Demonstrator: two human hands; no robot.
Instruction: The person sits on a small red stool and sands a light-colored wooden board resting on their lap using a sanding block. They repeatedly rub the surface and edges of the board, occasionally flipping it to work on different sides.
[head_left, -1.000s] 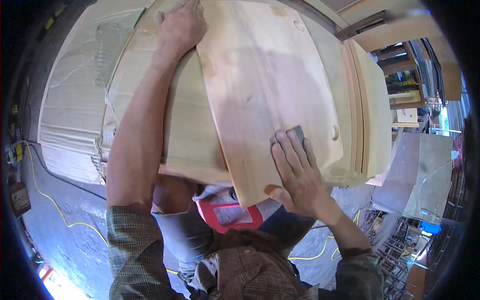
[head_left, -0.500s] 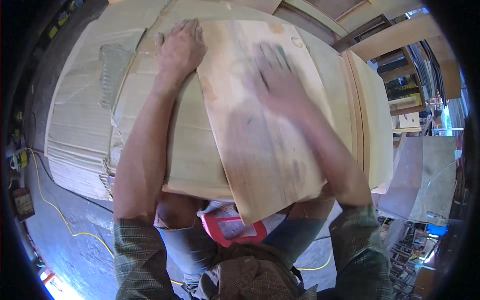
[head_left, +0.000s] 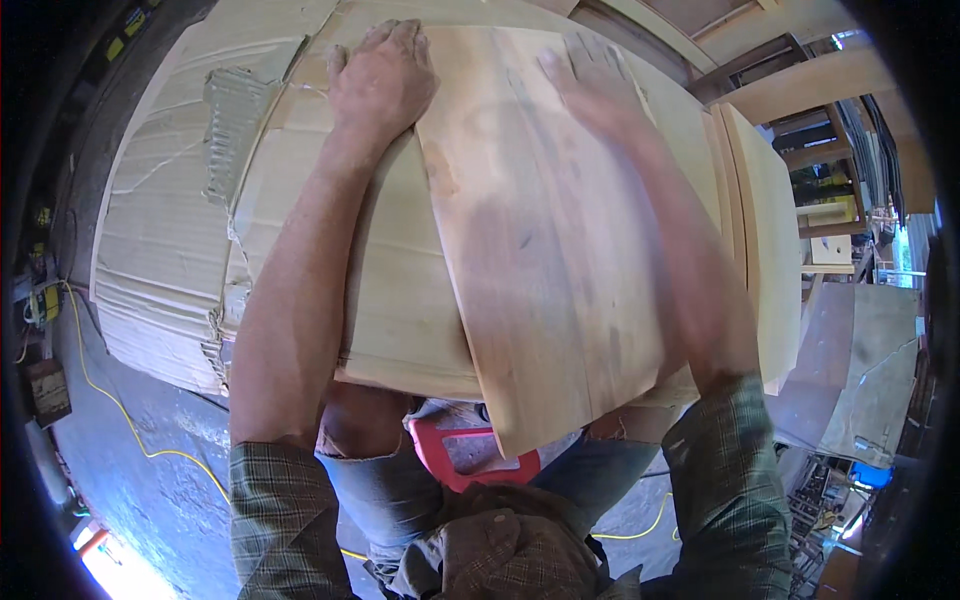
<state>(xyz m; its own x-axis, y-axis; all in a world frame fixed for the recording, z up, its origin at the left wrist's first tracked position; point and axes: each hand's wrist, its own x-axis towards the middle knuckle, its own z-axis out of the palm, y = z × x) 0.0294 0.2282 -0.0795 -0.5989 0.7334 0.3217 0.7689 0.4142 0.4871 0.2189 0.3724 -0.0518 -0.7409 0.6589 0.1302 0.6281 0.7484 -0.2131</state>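
Observation:
A pale wooden board [head_left: 530, 270] with darker streaks lies at a slant on a cardboard-covered work surface [head_left: 400, 290], its near end jutting over the edge above my knees. At the board's far left corner, my left hand [head_left: 383, 80] rests palm down against the edge, little finger spread from the others. My right hand [head_left: 595, 85] lies on the board near its far right corner, fingers stretched out and smeared by motion. Whether anything thin is under that palm is hidden.
Another pale wooden panel [head_left: 765, 240] stands at the right end of the work surface. Behind it is a wooden rack [head_left: 815, 150] with stacked pieces. A red plastic frame [head_left: 430, 455] sits between my knees. A yellow cord [head_left: 130, 425] runs across the floor at left.
My right hand has slid farther away and to the right across the board. The left hand stays at the board's far left corner. The whole view has shifted slightly.

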